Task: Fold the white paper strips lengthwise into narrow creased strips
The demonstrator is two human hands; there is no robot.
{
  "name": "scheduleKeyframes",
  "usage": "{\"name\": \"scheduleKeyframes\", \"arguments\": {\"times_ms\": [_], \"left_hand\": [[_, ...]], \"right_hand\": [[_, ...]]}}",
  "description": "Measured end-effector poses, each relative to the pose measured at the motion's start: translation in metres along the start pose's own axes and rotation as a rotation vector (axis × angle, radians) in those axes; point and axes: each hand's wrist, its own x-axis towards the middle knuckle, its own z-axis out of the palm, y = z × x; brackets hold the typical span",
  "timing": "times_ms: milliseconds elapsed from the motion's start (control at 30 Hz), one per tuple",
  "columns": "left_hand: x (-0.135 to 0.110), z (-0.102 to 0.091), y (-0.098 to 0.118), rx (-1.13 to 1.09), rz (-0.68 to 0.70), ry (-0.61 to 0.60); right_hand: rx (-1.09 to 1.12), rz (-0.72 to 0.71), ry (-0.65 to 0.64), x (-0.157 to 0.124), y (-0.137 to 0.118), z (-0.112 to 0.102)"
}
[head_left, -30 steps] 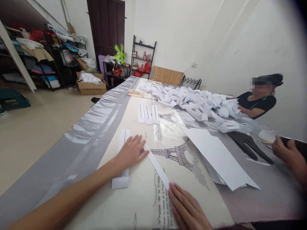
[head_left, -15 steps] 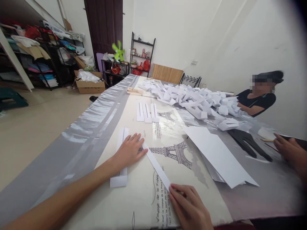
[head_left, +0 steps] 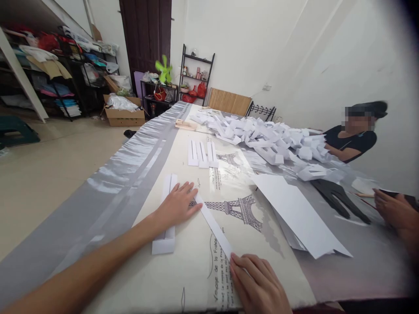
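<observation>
A narrow white paper strip (head_left: 213, 224) lies slantwise across the printed tablecloth. My left hand (head_left: 176, 203) rests flat over its far end, fingers spread. At the near end, my right hand (head_left: 258, 279) pinches the strip between thumb and forefinger; the other fingers are curled. Partly under my left hand and forearm is a folded white paper piece (head_left: 163, 247) with a lengthwise slit or seam. Farther up the cloth, several similar folded paper pieces (head_left: 202, 155) lie side by side. To the right, a stack of white paper sheets (head_left: 294, 213) lies at an angle.
A large heap of folded white paper (head_left: 262, 133) covers the table's far right. Black gloves (head_left: 338, 200) lie near another person's hand (head_left: 394, 207); another person (head_left: 352, 135) sits behind the heap. A wooden object (head_left: 186, 125) is at the far left edge.
The view has shifted very slightly. Both hands stay on the paper strip, almost unmoved.
</observation>
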Motion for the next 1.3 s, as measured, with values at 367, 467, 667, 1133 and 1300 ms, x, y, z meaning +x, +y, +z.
{"name": "scheduleKeyframes", "arguments": {"times_ms": [367, 467, 667, 1133, 1300], "left_hand": [[0.000, 0.018, 0.023, 0.014, -0.116, -0.025], [0.000, 0.019, 0.020, 0.003, -0.117, -0.008], [0.002, 0.010, 0.026, 0.009, -0.163, -0.092], [0.002, 0.005, 0.030, -0.042, -0.203, -0.108], [0.002, 0.007, 0.029, -0.068, -0.192, -0.087]], "right_hand": [[0.148, 0.012, -0.296, 0.028, 0.012, -0.029], [0.218, 0.035, -0.380, 0.048, 0.023, -0.031], [0.279, 0.051, -0.393, 0.067, 0.031, -0.015], [-0.118, -0.156, -0.228, 0.000, 0.007, -0.022], [-0.062, -0.124, -0.256, 0.007, 0.009, -0.038]]}}
